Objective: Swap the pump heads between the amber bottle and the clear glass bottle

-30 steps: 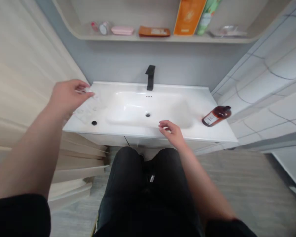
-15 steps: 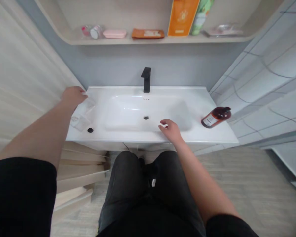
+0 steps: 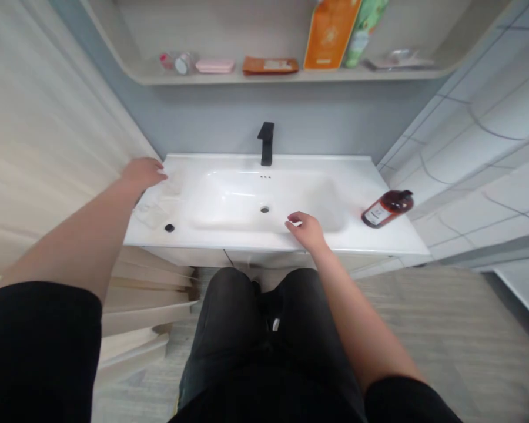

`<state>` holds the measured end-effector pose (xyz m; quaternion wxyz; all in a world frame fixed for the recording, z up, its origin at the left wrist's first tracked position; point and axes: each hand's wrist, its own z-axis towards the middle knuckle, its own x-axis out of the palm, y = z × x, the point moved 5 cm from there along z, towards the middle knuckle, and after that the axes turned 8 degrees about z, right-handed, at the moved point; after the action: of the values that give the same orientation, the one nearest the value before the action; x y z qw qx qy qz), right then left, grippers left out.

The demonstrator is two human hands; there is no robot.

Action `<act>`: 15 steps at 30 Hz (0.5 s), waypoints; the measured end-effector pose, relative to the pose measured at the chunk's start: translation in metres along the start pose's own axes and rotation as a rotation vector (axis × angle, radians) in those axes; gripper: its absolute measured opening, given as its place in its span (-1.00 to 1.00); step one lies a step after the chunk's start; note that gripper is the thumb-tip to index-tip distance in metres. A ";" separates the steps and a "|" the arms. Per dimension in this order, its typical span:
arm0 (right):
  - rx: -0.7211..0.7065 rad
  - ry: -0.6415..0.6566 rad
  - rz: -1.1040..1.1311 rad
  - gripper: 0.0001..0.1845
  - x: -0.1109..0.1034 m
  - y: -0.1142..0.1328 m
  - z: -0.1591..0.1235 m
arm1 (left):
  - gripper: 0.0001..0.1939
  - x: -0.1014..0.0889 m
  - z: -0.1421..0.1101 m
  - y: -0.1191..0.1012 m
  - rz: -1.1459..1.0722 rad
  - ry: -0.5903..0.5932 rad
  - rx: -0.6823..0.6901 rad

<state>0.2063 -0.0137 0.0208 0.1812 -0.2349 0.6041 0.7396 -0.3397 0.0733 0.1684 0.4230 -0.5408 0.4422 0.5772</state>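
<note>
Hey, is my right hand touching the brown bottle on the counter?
Apart. The head view shows a clear stretch of white sink top between your right hand and the brown bottle.

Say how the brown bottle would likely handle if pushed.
The brown bottle looks smooth and glossy, so it may be slippery. It stands upright on the white countertop, so a high push could tip it. Its rounded body would probably roll if it fell.

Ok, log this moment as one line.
Left hand: back-left of counter, near clear plastic, grip unclear | right hand: empty, by front edge of basin | amber bottle: counter's right side
</note>
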 end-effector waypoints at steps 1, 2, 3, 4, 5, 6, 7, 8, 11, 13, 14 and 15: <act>0.000 -0.001 -0.001 -0.80 0.000 0.000 0.000 | -0.60 -0.001 -0.004 -0.001 0.011 -0.014 0.007; 0.001 -0.004 -0.003 -0.80 0.000 0.001 0.000 | -0.56 -0.003 -0.008 -0.003 0.026 -0.053 0.027; 0.002 -0.007 -0.008 -0.80 -0.001 0.001 -0.001 | -0.53 -0.007 -0.014 -0.005 0.049 -0.112 0.060; 0.002 -0.010 -0.013 -0.80 -0.001 0.002 -0.001 | -0.51 -0.011 -0.020 -0.008 0.081 -0.178 0.108; 0.001 -0.012 -0.016 -0.80 -0.001 0.002 -0.001 | -0.51 -0.015 -0.026 -0.012 0.117 -0.237 0.174; -0.001 -0.014 -0.017 -0.80 -0.001 0.002 -0.002 | -0.53 -0.016 -0.032 -0.017 0.155 -0.267 0.252; -0.003 -0.017 -0.016 -0.80 -0.001 0.003 -0.002 | -0.57 -0.014 -0.037 -0.022 0.196 -0.254 0.325; -0.005 -0.017 -0.014 -0.80 -0.001 0.003 -0.002 | -0.62 -0.009 -0.041 -0.027 0.242 -0.195 0.378; -0.008 -0.017 -0.009 -0.80 0.000 0.003 -0.001 | -0.79 0.018 -0.048 -0.042 0.368 0.066 0.425; -0.011 -0.018 -0.016 -0.80 0.001 0.003 -0.001 | -0.86 0.035 -0.051 -0.054 0.400 0.166 0.379; -0.013 -0.023 -0.021 -0.80 0.001 0.003 -0.001 | -0.87 0.042 -0.053 -0.060 0.397 0.184 0.350; -0.016 -0.031 -0.025 -0.79 0.001 0.003 -0.001 | -0.86 0.047 -0.054 -0.066 0.386 0.189 0.321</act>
<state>0.2042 -0.0155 0.0229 0.1980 -0.2324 0.5923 0.7457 -0.2649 0.0377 0.1162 0.3421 -0.4238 0.6607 0.5165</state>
